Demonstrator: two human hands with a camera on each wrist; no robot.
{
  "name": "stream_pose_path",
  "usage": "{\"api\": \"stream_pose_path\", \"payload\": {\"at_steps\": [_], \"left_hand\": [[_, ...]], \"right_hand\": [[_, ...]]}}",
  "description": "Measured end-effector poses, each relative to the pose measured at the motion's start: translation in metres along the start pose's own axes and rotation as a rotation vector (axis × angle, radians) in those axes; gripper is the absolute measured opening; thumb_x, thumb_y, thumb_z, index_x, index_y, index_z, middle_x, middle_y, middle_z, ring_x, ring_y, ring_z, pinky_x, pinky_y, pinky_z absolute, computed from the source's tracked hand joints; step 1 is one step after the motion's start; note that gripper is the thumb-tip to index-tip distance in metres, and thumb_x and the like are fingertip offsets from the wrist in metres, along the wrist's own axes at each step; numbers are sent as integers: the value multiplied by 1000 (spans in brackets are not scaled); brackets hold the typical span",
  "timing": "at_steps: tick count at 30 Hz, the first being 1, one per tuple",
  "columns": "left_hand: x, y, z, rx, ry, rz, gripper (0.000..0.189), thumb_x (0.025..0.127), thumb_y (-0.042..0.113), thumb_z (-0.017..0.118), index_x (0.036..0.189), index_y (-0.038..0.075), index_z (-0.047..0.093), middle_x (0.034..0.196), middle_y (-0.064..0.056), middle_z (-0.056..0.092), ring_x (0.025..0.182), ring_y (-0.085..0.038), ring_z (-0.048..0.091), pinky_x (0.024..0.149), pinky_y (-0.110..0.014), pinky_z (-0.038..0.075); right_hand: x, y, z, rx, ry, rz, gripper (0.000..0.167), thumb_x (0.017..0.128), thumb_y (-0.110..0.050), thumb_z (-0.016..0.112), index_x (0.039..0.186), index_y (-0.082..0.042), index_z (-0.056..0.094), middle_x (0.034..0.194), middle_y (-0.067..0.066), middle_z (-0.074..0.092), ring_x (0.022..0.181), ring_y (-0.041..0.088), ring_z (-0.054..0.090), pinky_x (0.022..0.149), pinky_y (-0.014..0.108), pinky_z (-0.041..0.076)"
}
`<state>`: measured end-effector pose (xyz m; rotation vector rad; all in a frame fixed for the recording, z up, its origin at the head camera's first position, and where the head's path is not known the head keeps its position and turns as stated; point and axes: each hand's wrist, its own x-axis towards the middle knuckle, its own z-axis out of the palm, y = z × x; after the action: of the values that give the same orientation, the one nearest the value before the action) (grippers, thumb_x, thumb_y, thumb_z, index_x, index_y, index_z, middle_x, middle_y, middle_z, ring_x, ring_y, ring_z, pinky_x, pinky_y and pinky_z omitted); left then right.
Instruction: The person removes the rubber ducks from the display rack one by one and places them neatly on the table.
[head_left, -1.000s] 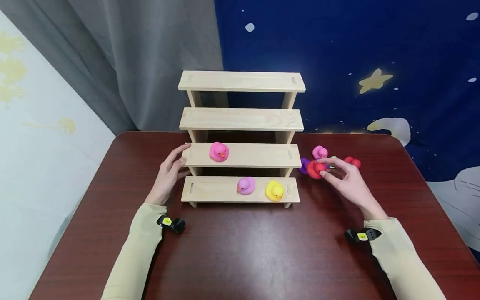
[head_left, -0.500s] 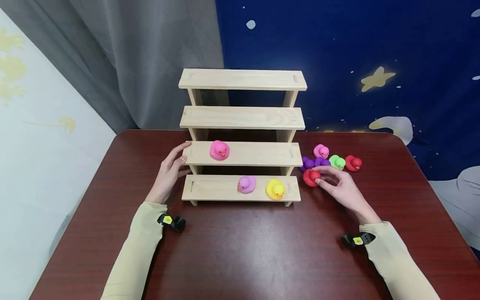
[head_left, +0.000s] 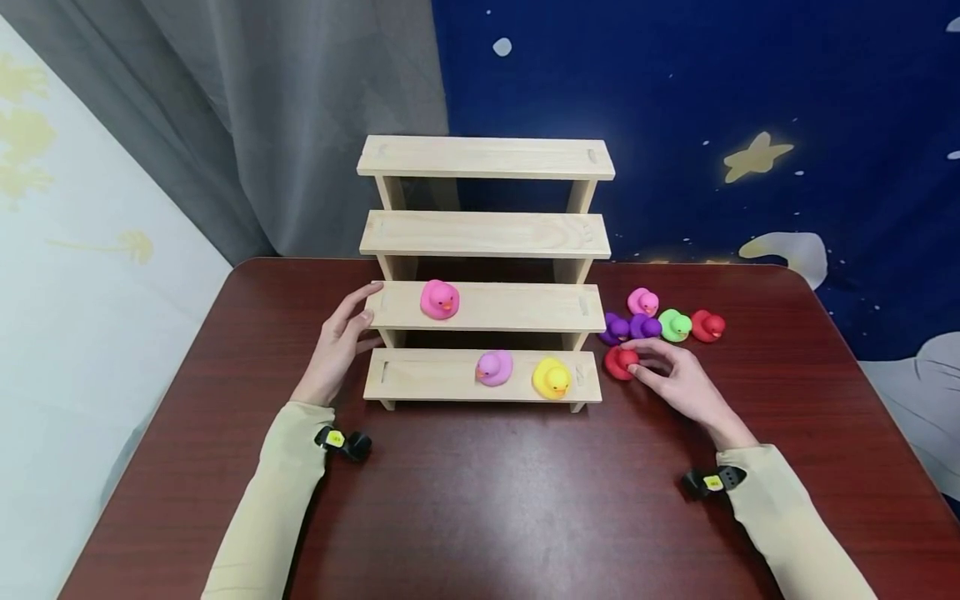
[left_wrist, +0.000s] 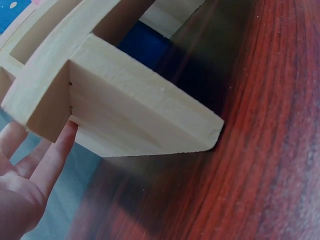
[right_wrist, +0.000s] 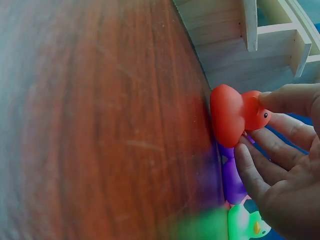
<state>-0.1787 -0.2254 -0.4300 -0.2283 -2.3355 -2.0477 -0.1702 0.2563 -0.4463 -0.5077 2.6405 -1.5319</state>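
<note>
My right hand [head_left: 678, 379] pinches a red rubber duck [head_left: 618, 363] between thumb and fingers, just right of the bottom tier of a wooden step shelf [head_left: 487, 233]. In the right wrist view the duck [right_wrist: 227, 117] sits low over the table, its head at the fingertips. My left hand [head_left: 333, 346] rests its extended fingers against the left end of the second tier from the bottom; in the left wrist view a fingertip touches the wood under that board [left_wrist: 45, 115]. A hot-pink duck [head_left: 439, 300] stands on this tier. The bottom tier carries a lilac duck [head_left: 495, 367] and a yellow duck [head_left: 552, 379].
Behind my right hand, several ducks cluster on the dark red table [head_left: 480, 500]: a pink duck [head_left: 642, 302], purple ducks [head_left: 646, 327], a green duck [head_left: 675, 325] and another red duck [head_left: 707, 326]. A grey curtain [head_left: 315, 125] and a blue starry cloth hang behind.
My right hand has drawn the red duck out of the cluster, toward me and slightly left, uncovering the green and purple ducks. The left hand stays at the shelf.
</note>
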Motion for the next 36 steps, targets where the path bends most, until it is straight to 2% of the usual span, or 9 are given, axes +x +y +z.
{"api": "stream_pose_path", "payload": {"at_steps": [8,21,28,36], "left_hand": [[-1,0,0,-2,-2,7,42,104,27,45,146,24,45,150,-2,34,122,-30,50,91,-44,47],[0,0,0,-4,-4,9,42,104,26,45,146,24,44,150,-3,34,121,-30,50,90,-43,48],[0,-1,-1,0,-2,10,42,104,27,45,146,24,44,150,-3,34,122,-32,49,92,-51,46],[0,-1,-1,-4,2,6,41,104,27,45,146,24,44,150,-3,34,121,-31,50,93,-54,44]], "right_hand": [[-1,4,0,-16,-10,3,31,88,4,66,119,2,63,115,18,63,102,29,63,85,16,46],[-1,-6,-3,-2,3,-17,33,89,0,67,121,2,62,115,17,65,104,33,62,88,18,46],[-2,-13,-4,40,46,-13,33,89,1,66,122,3,62,116,20,63,104,29,63,85,15,45],[0,-22,-6,97,67,-30,33,89,4,65,122,5,61,116,23,61,105,21,63,85,16,46]]}}
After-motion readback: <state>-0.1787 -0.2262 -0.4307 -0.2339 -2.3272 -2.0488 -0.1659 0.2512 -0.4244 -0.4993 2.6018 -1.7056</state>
